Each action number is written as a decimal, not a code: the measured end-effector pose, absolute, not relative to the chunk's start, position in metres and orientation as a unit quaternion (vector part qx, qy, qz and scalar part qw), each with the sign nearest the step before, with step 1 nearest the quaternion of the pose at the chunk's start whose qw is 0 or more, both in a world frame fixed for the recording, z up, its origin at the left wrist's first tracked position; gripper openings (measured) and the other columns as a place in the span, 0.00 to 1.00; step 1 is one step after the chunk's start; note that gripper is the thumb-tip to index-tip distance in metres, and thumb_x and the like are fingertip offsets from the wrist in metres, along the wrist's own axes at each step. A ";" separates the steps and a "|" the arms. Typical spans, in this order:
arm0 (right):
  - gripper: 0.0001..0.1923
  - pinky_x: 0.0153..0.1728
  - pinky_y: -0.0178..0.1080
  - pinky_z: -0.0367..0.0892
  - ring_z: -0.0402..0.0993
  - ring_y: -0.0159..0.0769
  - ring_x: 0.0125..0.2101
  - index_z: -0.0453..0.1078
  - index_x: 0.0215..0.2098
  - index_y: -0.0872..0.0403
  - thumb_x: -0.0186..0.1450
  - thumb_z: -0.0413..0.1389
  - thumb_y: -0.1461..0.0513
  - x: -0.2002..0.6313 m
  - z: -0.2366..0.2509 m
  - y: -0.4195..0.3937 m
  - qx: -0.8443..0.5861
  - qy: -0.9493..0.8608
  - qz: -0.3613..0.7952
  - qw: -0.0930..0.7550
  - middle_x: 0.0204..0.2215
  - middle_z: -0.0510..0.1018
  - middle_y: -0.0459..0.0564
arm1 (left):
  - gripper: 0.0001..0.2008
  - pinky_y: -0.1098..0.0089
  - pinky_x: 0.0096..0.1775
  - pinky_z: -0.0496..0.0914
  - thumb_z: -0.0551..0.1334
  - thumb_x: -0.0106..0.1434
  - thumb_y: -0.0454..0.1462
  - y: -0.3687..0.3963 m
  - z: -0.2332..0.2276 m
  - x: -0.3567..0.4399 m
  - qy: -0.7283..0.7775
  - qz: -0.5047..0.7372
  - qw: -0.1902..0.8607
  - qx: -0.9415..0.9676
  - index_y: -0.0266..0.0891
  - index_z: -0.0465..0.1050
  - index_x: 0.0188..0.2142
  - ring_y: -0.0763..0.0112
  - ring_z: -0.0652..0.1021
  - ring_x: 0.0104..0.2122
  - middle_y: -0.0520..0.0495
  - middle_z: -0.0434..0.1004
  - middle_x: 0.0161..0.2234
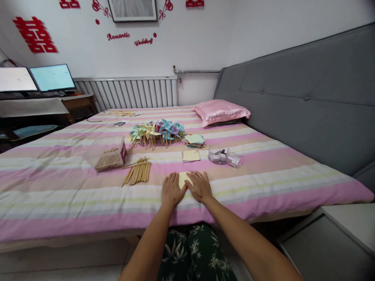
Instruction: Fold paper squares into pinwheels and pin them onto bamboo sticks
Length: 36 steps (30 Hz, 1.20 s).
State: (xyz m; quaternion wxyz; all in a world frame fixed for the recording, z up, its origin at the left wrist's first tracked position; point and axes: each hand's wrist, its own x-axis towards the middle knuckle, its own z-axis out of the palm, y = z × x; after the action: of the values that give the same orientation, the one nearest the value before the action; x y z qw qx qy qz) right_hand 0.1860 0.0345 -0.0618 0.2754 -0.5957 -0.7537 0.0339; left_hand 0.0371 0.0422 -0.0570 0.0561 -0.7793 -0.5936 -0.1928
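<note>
A pale yellow square of paper (pixel 183 179) lies on the striped bed near its front edge. My left hand (pixel 172 190) rests flat on the paper's left side, fingers stretched forward. Across its right side lies my right hand (pixel 200 186), also flat with fingers extended. The two thumbs come close together over the lower part of the sheet, and the palms hide its sides. Just beyond sits a small stack of yellow paper squares (pixel 191 156). Left of my hands is a bunch of thin wooden sticks (pixel 139 171).
Finished paper pinwheels (pixel 157 131) stand clustered mid-bed beside a thicker stack of coloured paper (pixel 195 140). A clear box of sticks (pixel 110 159) is at left; a clear container with small items (pixel 219 154) is at right. Farther back lies a pink pillow (pixel 221 111).
</note>
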 end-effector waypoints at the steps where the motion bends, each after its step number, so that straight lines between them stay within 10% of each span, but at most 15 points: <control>1: 0.28 0.60 0.51 0.33 0.54 0.41 0.59 0.59 0.58 0.49 0.67 0.36 0.47 0.186 -0.062 0.035 -0.596 -0.753 0.034 0.278 0.58 0.64 0.50 | 0.34 0.59 0.59 0.49 0.44 0.63 0.53 0.042 -0.057 0.037 -0.596 -0.197 0.056 -0.777 0.28 0.59 0.58 0.58 0.59 0.59 0.36 0.61 0.58; 24: 0.25 0.56 0.44 0.52 0.65 0.40 0.49 0.54 0.59 0.59 0.64 0.44 0.63 0.188 -0.070 0.039 -0.600 -0.704 -0.016 0.381 0.51 0.70 0.56 | 0.23 0.57 0.54 0.61 0.50 0.59 0.31 0.041 -0.066 0.034 -0.564 -0.354 0.084 -0.741 0.25 0.62 0.54 0.56 0.68 0.52 0.30 0.69 0.51; 36: 0.16 0.54 0.50 0.45 0.68 0.42 0.42 0.61 0.48 0.56 0.63 0.47 0.59 0.188 -0.066 0.038 -0.627 -0.645 -0.032 0.435 0.37 0.77 0.53 | 0.16 0.58 0.45 0.68 0.48 0.63 0.32 0.043 -0.071 0.032 -0.601 -0.433 0.056 -0.669 0.28 0.68 0.46 0.58 0.74 0.42 0.33 0.75 0.39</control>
State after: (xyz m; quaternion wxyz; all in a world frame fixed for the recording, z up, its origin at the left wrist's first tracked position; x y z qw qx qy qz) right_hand 0.1883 0.0384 -0.0662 0.4354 -0.6269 -0.6452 -0.0319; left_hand 0.0318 0.0432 -0.0712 0.0559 -0.6689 -0.6015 -0.4332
